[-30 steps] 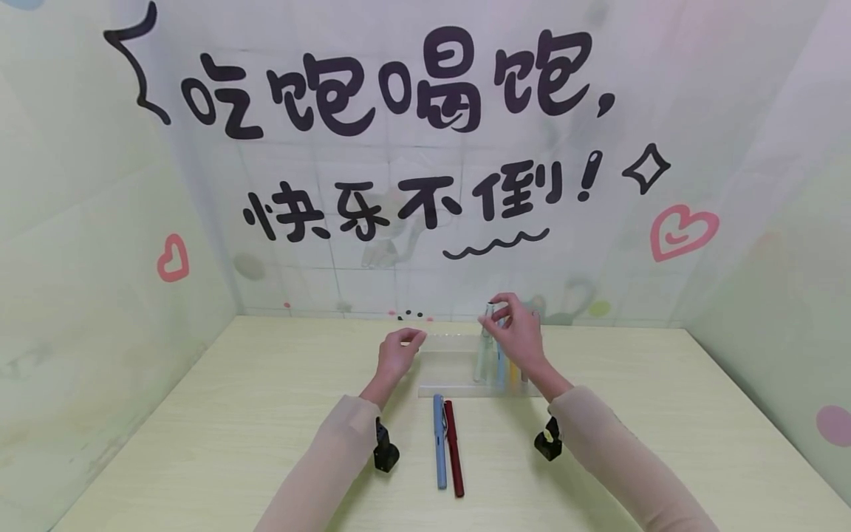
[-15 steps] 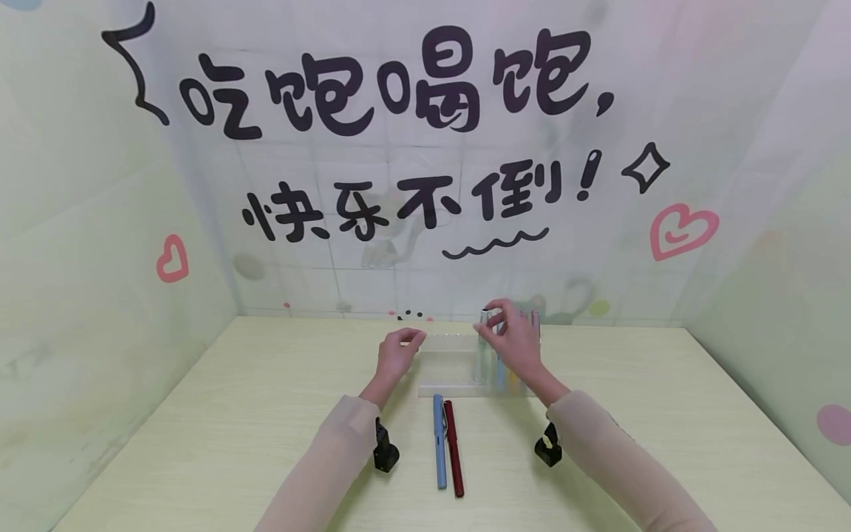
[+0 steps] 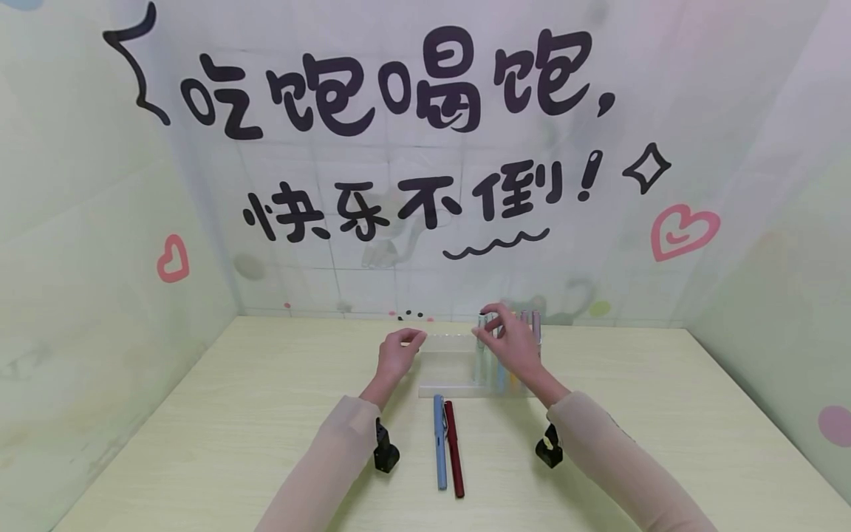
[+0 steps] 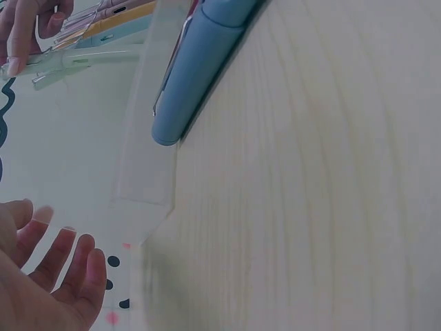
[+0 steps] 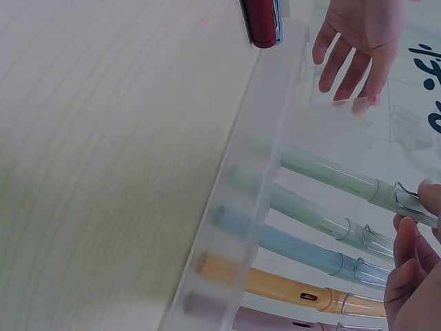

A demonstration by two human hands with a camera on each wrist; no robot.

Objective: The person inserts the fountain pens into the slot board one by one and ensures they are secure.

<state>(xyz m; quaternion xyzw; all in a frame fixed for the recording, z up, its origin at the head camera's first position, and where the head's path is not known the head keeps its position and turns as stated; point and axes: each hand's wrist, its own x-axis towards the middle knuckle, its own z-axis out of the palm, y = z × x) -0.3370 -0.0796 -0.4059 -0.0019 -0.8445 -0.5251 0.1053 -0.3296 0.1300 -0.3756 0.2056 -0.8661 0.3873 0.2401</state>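
On my head feed, the see-through rack (image 3: 452, 391) stands just right of centre in the lower half of the frame, near the back edge of the pale desk (image 3: 266, 428). At its right end I see the person's right hand (image 3: 515, 341) with a narrow grip, thumb and fingers pinching the top of a light green pen (image 5: 331, 172). That pen is upright in the rack, leftmost of the row in the head view. The left hand (image 3: 397, 351), left of the rack, also has its grip narrow, holding the rack's upper left corner between thumb and finger.

My right wrist feed gives me the rest of the row, running down towards the bottom of the frame: a second green pen (image 5: 310, 210), a light blue pen (image 5: 300, 248), an orange pen (image 5: 275, 283) and a purple pen (image 5: 275, 321), their lower ends blurred behind the rack's frosted strip.

At the bottom centre of the head view, a blue pen (image 3: 439, 443) and a dark red pen (image 3: 455, 451) lie side by side on the desk in front of the rack, caps towards it. I cannot tell whether the blue one's cap touches the rack. Across the upper part of the frame, the back wall (image 3: 425, 288) carries big black writing, with a pink heart (image 3: 685, 233) at the right.
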